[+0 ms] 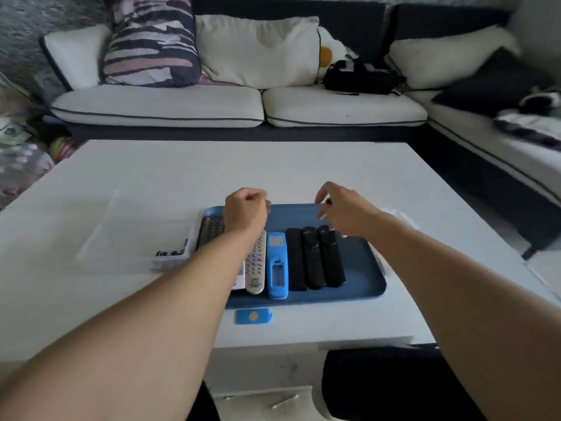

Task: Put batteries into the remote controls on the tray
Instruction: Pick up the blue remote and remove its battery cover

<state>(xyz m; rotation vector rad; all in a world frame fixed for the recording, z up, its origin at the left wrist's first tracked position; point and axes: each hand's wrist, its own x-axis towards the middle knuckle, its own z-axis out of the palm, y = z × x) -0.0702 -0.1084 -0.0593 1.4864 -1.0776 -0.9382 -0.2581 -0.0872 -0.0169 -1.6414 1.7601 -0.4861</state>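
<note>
Blue battery cover point(253, 316) off, before tray point(358, 287); blue remote point(277, 265) compartment empty. Right hand point(337, 205) pinching battery point(328, 202); left hand point(246, 208) curled, contents hidden. Loading unfinished.

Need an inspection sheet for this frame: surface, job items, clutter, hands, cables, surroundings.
Surface: white coffee table.
Job's things: blue plastic tray holding a row of remotes; blue remote lies back up, battery bay open; its blue battery cover lies on the table in front of the tray; clear box of batteries left of the tray.
Clutter: crumpled clear plastic right of the tray.
Grippers: left hand curled, contents hidden; right hand pinches a small dark object.
Cables: nothing seen.
Surroundings: white corner sofa with cushions, black bag.
</note>
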